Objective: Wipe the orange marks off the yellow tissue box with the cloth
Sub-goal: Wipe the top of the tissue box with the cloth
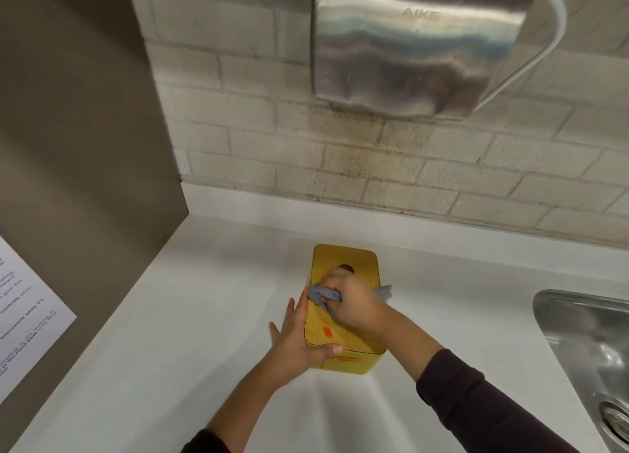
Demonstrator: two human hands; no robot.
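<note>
The smooth yellow rectangular tissue box (357, 258) on the white table (204, 316) looks light and apt to skid, so bracing it suits: the left hand (292, 343) presses flat fingers along its side. The right hand (354, 302) clutches the soft, bunched grey cloth (321, 296) against the box top, beyond the orange marks (327, 332).

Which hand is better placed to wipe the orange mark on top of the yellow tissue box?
Right. The right hand grips the cloth on top of the tissue box, just beyond the orange mark. The left hand holds no cloth; it braces the box's left side.
</note>
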